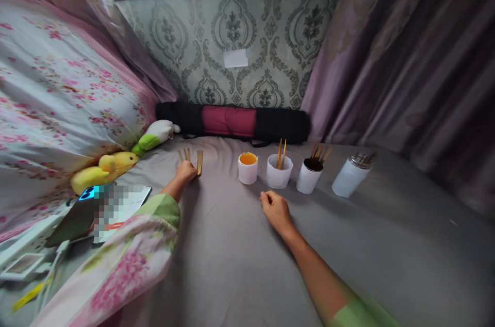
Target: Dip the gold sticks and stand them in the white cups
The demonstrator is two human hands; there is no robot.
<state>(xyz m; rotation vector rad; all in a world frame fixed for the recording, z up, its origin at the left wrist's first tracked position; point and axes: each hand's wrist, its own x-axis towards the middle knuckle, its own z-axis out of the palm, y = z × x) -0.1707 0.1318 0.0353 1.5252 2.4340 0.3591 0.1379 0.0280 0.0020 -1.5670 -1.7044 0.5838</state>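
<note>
- Two bare hands, both yours, reach forward over a grey sheet in the head view.
- Your left hand is curled down over several thin sticks, their tips fanning out beyond it; you cannot tell whether it grips them or only touches them.
- Just right of that hand lies a narrow stick bundle, its long axis running away from you towards the wall. Your left hand is much the nearer.
- Your right hand is loosely closed, nothing showing in it, well apart from the bundle and just this side of a white cup holding two sticks.
- Left of that cup stands an orange-lined cup; right of it, a dark-lined cup and a metal-topped jar, both holding sticks.
</note>
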